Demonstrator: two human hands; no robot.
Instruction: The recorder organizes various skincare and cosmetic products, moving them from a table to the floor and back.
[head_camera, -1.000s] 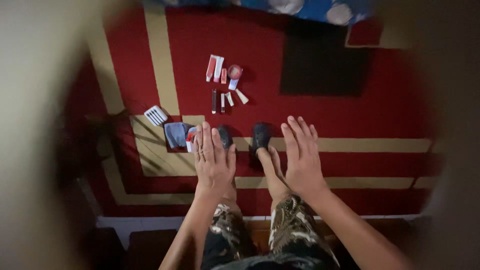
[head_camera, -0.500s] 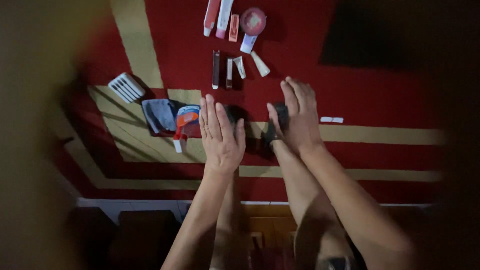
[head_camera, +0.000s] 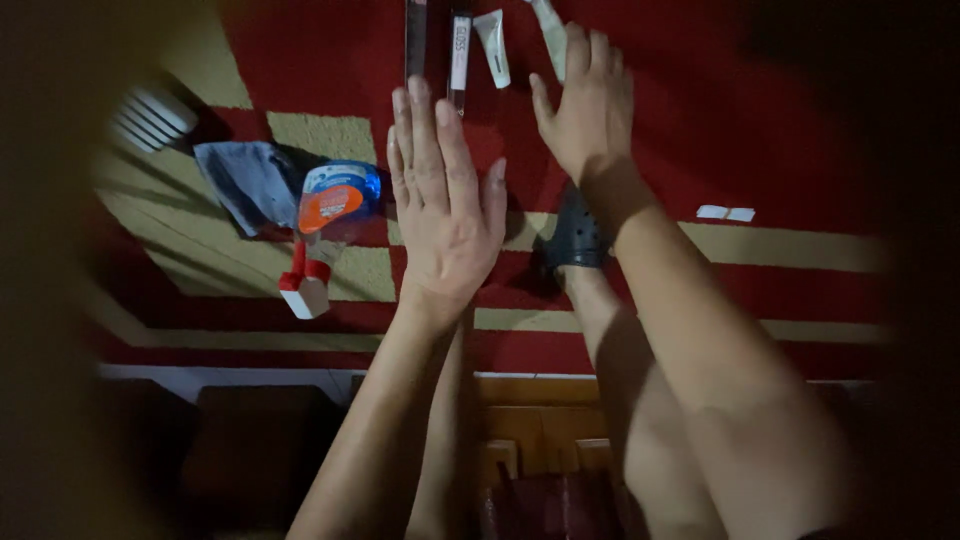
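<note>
Red and tan carpet (head_camera: 800, 120) is seen underneath. Both hands are held flat, fingers spread, nothing grasped: left hand (head_camera: 445, 215) beside the spray bottle (head_camera: 330, 215), right hand (head_camera: 585, 115) reaching toward the small tubes (head_camera: 492, 45) just ahead.

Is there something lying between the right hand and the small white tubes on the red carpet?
Nothing visible does. The right hand is open above the red carpet, its fingertips right beside the white tubes; the dark shoe lies behind the wrist.
</note>
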